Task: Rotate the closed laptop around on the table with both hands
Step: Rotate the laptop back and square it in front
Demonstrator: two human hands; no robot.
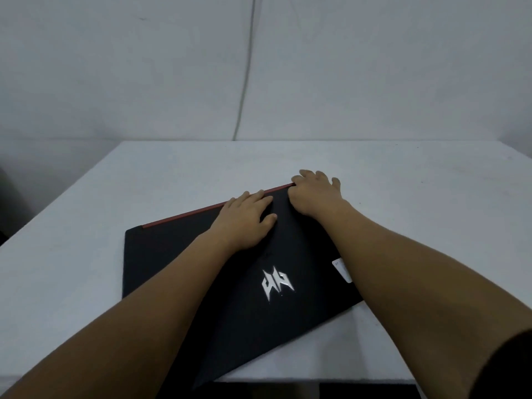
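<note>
Left hand (pixel 247 214) flat and right hand (pixel 313 197) curled over the closed laptop (pixel 201 269)'s far edge; the near corner, overhanging the table (pixel 86 203), could tip off.

Both arms outstretched — left hand (pixel 248 216) flat, right hand (pixel 313 194) curled.

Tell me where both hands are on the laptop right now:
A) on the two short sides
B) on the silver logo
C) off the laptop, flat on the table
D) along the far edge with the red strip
D: the left hand and right hand sit together at the red-trimmed far edge of the closed laptop, well beyond the logo.
</note>
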